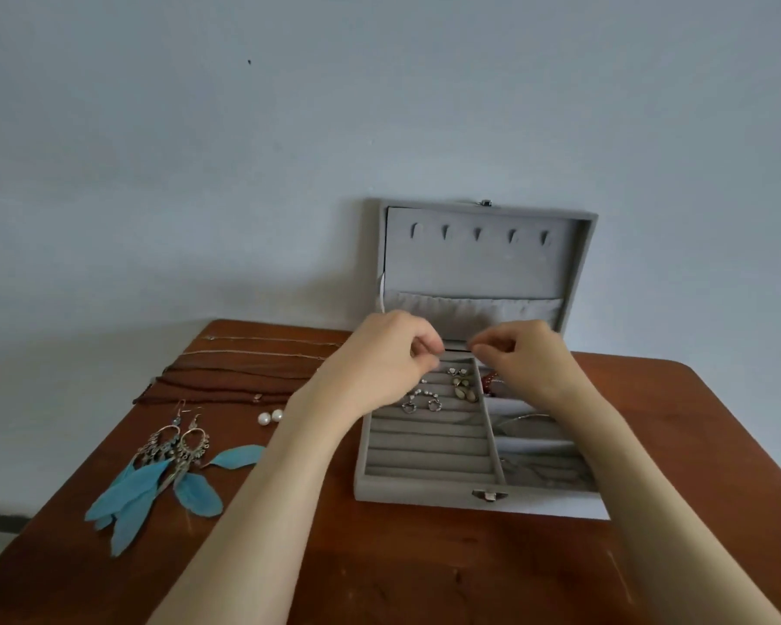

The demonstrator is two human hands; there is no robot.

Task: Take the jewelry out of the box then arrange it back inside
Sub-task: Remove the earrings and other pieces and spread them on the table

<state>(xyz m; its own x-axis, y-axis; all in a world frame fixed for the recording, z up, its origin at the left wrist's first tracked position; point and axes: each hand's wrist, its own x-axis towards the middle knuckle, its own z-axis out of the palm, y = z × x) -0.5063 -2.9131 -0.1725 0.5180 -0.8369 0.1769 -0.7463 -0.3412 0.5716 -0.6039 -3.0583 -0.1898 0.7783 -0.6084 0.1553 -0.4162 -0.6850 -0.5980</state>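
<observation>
Our brown table (379,557) meets a pale wall (244,151). Our left hand (388,358) and right hand (519,358) curl, fingertips pinched, above the open box (424,487); what they pinch, we cannot tell.

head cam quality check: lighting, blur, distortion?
Head view: dim, flat, bluish light, no glare; soft shadow on the wall left of the jewelry box; wide-angle stretch on the forearms at the bottom; both hands slightly soft, so any pinched item is unresolvable; feather earrings sharp.

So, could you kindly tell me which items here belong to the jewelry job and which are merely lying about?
Part of the job:
- jewelry box
- feather earrings
- pearl earrings
- necklaces
- small earrings in the box
- left hand
- right hand

Just there:
- wooden table
- wall
</observation>
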